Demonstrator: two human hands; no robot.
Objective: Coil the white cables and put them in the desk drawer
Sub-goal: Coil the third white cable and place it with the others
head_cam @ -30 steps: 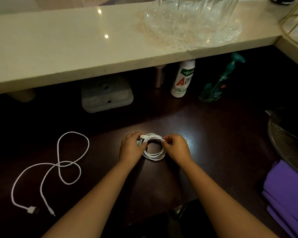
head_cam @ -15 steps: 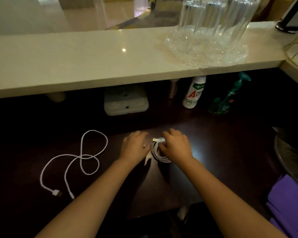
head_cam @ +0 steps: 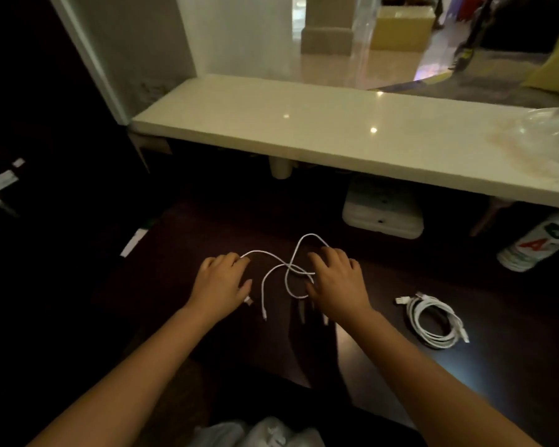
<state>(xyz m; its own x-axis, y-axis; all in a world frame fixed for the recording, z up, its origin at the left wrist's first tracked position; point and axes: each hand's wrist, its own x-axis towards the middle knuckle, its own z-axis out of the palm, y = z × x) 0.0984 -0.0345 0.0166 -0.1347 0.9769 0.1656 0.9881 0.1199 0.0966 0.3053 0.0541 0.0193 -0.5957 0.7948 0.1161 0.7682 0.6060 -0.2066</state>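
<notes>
On the dark desk (head_cam: 504, 375) a loose white cable (head_cam: 286, 274) lies in crossing loops between my hands. My left hand (head_cam: 221, 283) rests at its left side, fingertips touching the strand, with a plug showing just under the palm. Over the right loop lies my right hand (head_cam: 338, 283), fingers spread and hiding part of the cable. Neither hand visibly grips it. A second white cable (head_cam: 433, 321), coiled into a ring, lies apart on the desk to the right of my right arm. No drawer is in sight.
A pale stone shelf (head_cam: 336, 133) overhangs the back of the desk. Under it stand a white box (head_cam: 381, 214) and a bottle with a red letter (head_cam: 536, 243). Clear glassware (head_cam: 552, 137) sits on the shelf's right end. White plastic (head_cam: 265, 432) shows at the bottom edge.
My hands let go of the coiled cable, which now lies on the desk to the right. Both hands moved left onto the loose cable, and the view swung left.
</notes>
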